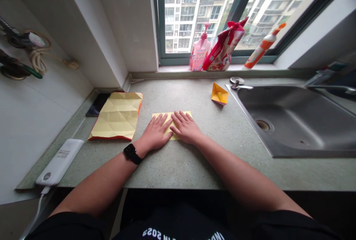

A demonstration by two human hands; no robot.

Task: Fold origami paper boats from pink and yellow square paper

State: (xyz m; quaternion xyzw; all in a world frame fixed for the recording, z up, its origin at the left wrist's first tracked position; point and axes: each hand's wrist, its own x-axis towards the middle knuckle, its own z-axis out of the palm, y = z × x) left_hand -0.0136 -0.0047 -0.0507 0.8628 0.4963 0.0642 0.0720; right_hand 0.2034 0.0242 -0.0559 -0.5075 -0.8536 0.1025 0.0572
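A pale yellow sheet of paper (pixel 174 137) lies flat on the countertop in front of me, mostly covered by my hands. My left hand (pixel 158 131) rests on its left part, palm down with the fingers spread. On the right part lies my right hand (pixel 185 127), also flat with its fingers apart. The two thumbs come close together near the middle of the paper. To the left is a stack of creased yellow paper sheets (pixel 118 115) with red edges. A folded yellow paper boat-like shape (pixel 219 94) stands farther back on the right.
A steel sink (pixel 294 121) is set into the counter at right. A white power bank (pixel 59 162) with a cable lies at the left front edge. On the windowsill stand a pink pump bottle (pixel 199 53), a red bag (pixel 224 49) and an orange-white bottle (pixel 261 51).
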